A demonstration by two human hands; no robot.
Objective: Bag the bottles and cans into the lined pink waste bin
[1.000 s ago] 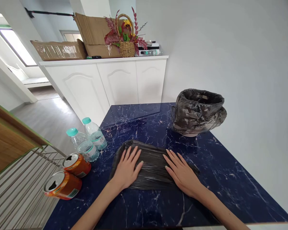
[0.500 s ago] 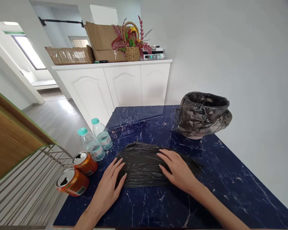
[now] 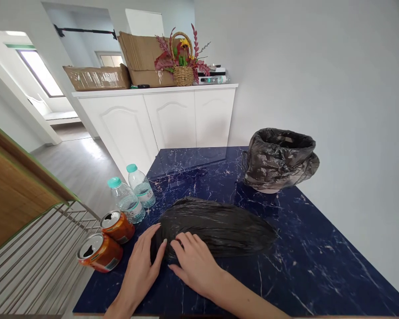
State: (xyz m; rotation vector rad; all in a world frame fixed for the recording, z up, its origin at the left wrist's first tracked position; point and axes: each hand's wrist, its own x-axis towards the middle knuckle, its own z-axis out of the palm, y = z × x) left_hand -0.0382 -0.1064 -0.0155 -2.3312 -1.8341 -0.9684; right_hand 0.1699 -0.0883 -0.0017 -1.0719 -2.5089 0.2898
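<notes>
A black plastic bag (image 3: 216,226) lies flattened and wrinkled across the blue marbled table (image 3: 199,175). My left hand (image 3: 141,263) rests at its left end, fingers stretched out and thumb apart, with dark plastic between them. Close beside it, my right hand (image 3: 197,266) lies over the bag's near left edge. Its fingers are slightly bent, the tips on the plastic and the thumb spread away. Whether either hand pinches the film does not show.
Left of my hands stand two opened orange cans (image 3: 101,252) and two water bottles (image 3: 128,201) with teal caps. A bin lined with a black bag (image 3: 279,161) sits at the table's far right. Beyond are a wire rack (image 3: 43,261) and a white cabinet (image 3: 176,117).
My right hand has moved left across the bag, from its middle to near my left hand. My left hand has shifted slightly down and left. The bag's right part is now uncovered.
</notes>
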